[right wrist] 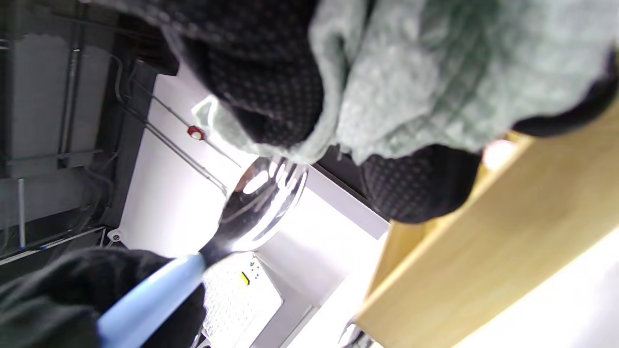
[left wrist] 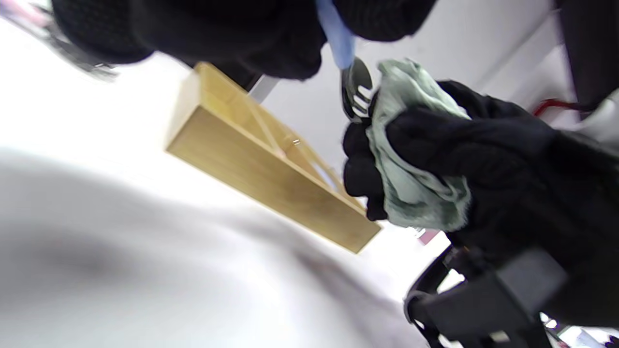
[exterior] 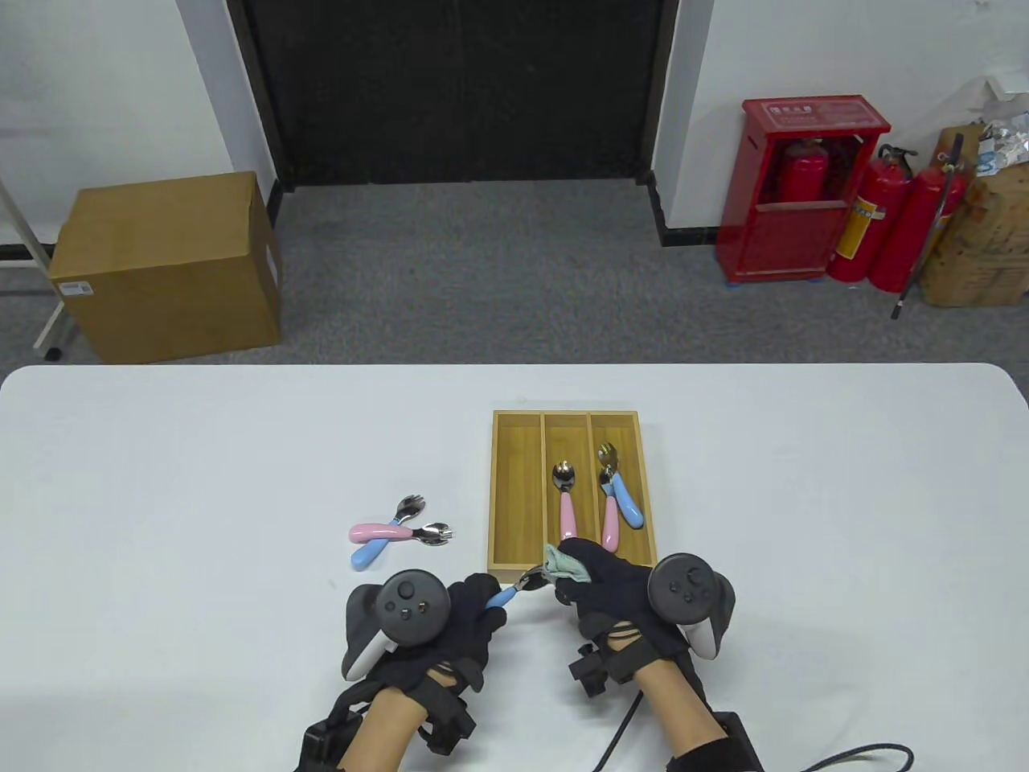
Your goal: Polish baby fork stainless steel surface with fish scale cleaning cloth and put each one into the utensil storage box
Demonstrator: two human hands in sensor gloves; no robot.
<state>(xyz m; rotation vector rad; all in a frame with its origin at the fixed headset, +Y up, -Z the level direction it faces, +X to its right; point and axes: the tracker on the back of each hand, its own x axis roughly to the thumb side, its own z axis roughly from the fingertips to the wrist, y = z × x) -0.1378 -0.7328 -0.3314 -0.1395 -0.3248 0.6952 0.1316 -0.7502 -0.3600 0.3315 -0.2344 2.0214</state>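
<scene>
My left hand (exterior: 474, 605) grips the blue handle of a baby fork (exterior: 518, 586), its steel head pointing right. My right hand (exterior: 591, 581) holds a bunched pale green cloth (exterior: 567, 563) against the fork's tines. The left wrist view shows the tines (left wrist: 357, 94) touching the cloth (left wrist: 411, 159). In the right wrist view the shiny fork head (right wrist: 261, 203) sits just under the cloth (right wrist: 435, 72). The wooden storage box (exterior: 514, 498) stands right behind my hands, with a pink-handled utensil (exterior: 566, 498) in the middle compartment and a pink and a blue one (exterior: 617, 503) in the right compartment.
Two more baby forks, one pink-handled (exterior: 378, 531) and one blue-handled (exterior: 378, 547), lie crossed on the white table (exterior: 161, 482) left of the box. Beyond the table are a cardboard box (exterior: 169, 265) and red fire extinguishers (exterior: 868, 225).
</scene>
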